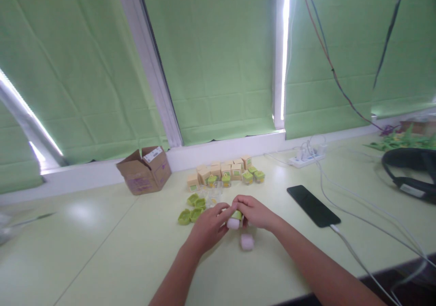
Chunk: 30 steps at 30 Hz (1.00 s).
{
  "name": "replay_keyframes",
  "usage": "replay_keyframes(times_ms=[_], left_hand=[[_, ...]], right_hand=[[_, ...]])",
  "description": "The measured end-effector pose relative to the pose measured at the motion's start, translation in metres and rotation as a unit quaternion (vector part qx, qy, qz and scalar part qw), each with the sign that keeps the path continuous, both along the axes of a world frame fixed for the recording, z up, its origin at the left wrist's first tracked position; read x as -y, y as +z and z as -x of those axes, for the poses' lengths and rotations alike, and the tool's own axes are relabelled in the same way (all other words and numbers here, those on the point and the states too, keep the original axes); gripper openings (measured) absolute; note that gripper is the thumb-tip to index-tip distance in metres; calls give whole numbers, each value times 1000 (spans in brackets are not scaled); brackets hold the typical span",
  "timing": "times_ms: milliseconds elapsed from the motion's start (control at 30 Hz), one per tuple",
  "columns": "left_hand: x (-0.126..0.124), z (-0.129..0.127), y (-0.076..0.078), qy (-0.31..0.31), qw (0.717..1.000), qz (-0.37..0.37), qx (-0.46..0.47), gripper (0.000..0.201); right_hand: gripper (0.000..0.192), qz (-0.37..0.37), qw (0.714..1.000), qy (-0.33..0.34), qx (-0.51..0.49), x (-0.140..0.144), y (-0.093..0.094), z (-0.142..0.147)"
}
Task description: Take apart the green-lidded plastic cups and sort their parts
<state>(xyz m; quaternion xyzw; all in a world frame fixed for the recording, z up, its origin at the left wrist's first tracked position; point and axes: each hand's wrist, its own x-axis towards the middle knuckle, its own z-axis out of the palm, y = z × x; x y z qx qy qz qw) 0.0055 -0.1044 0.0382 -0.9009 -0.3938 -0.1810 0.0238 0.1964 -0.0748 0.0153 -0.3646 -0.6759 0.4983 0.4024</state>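
Both my hands meet at the middle of the pale table. My left hand (208, 226) and my right hand (255, 213) together pinch a small item with a green top and a pale pink body (234, 220). A second pale pink piece (247, 242) lies on the table just below my right hand. Several loose green caps (191, 209) rest to the left of my hands. Behind them stands a row of small tan boxes (220, 170) with a few green-lidded pieces (252, 175) at its right end.
An open cardboard box (145, 170) stands at the back left by the window ledge. A black phone (312, 205) lies to the right with a white cable. A white power strip (304, 159) and a black headset (410, 172) sit further right. Green blinds (218, 65) cover the windows.
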Motion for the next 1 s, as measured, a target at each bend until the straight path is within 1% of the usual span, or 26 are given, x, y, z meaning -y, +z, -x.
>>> replay_keyframes(times_ms=[133, 200, 267, 367, 433, 533, 700, 833, 1000], left_hand=[[2, 0, 1, -19, 1000, -4, 13, 58], [4, -1, 1, -38, 999, -1, 35, 58], [7, -2, 2, -42, 997, -1, 66, 55], [9, -3, 3, -20, 994, 2, 103, 45], [9, -2, 3, -4, 994, 9, 104, 41], [7, 0, 2, 14, 995, 20, 94, 34], [6, 2, 2, 24, 995, 31, 92, 25], [5, 1, 4, 28, 993, 36, 108, 20], [3, 0, 5, 39, 988, 46, 145, 26]], right_hand=[[21, 2, 1000, 1, 5, -1, 0, 0], [22, -4, 1000, -1, 9, 0, 1, 0], [23, -17, 1000, -13, 18, 0, 3, -1], [24, -72, 996, -44, 42, 3, 7, -1], [24, -116, 990, -61, 54, 6, 11, -1], [24, -162, 982, -73, 62, 11, 16, 0], [16, -210, 973, -29, 89, 20, 25, 0], [21, -213, 969, -22, 122, 26, 32, -1], [24, -205, 970, -37, 126, 25, 35, -1]])
